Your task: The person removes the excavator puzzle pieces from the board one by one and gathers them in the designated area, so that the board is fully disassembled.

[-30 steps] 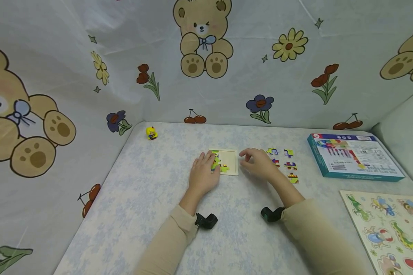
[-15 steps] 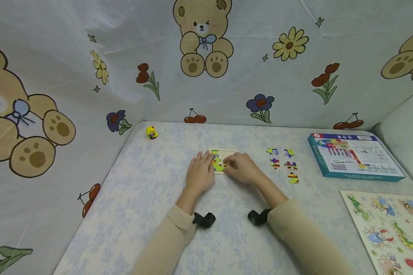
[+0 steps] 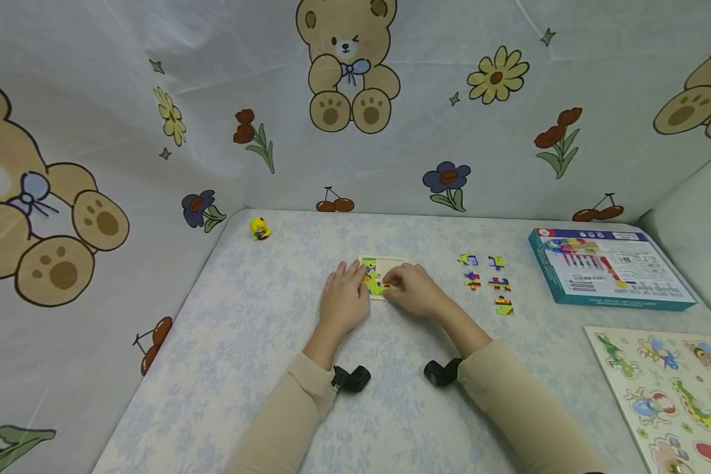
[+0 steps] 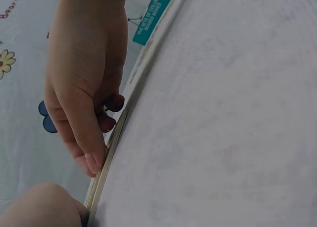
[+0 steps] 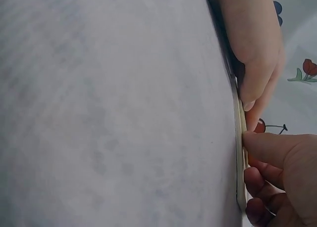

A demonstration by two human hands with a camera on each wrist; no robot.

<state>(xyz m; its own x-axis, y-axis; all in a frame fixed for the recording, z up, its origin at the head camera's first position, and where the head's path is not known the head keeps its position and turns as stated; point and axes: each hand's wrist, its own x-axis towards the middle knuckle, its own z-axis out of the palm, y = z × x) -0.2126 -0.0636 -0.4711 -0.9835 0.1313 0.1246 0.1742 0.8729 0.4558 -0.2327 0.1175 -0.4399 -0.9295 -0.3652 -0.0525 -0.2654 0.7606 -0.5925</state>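
Note:
In the head view a small square puzzle tray (image 3: 395, 259) with a pale rim lies mid-table. Several colourful puzzle pieces (image 3: 372, 270) fill its left part. My left hand (image 3: 345, 296) rests flat along the tray's left side, fingers straight. My right hand (image 3: 417, 289) is over the tray's right part, thumb and fingertips together at a puzzle piece (image 3: 385, 288) mostly hidden under them. In the right wrist view the right thumb (image 5: 270, 147) is at the tray's edge (image 5: 239, 172), other fingers curled. The left wrist view shows the right hand's fingertips low against the tray.
Several loose puzzle pieces (image 3: 500, 284) lie in two columns right of the tray. Farther right are a teal-edged box (image 3: 613, 270) and a wooden insect board (image 3: 663, 388). A small yellow-haired figurine (image 3: 260, 229) stands at back left, near the patterned cloth wall (image 3: 296, 164).
My right hand has moved left from beside the loose pieces onto the tray, then stayed nearly still. The left hand has shifted slightly left, uncovering more of the puzzle.

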